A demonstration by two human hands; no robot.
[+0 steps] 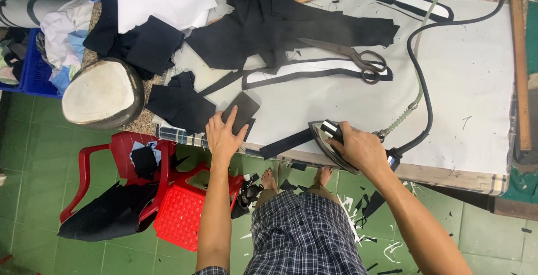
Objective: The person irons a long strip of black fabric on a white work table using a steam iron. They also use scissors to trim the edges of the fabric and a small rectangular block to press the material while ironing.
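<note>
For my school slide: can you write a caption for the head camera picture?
Right hand presses an iron on black strip; left hand holds dark fabric piece.

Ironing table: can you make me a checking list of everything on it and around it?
Surface: white padded table, partly bare.
Job's things: iron on a black fabric strip; dark flat piece.
Clutter: scissors, black cloth pile, wooden ruler.
Hands: right hand grips the iron; left hand presses the dark piece.
Cables: black cord loops across the table.
Surroundings: red plastic chair, green floor with scraps.
</note>
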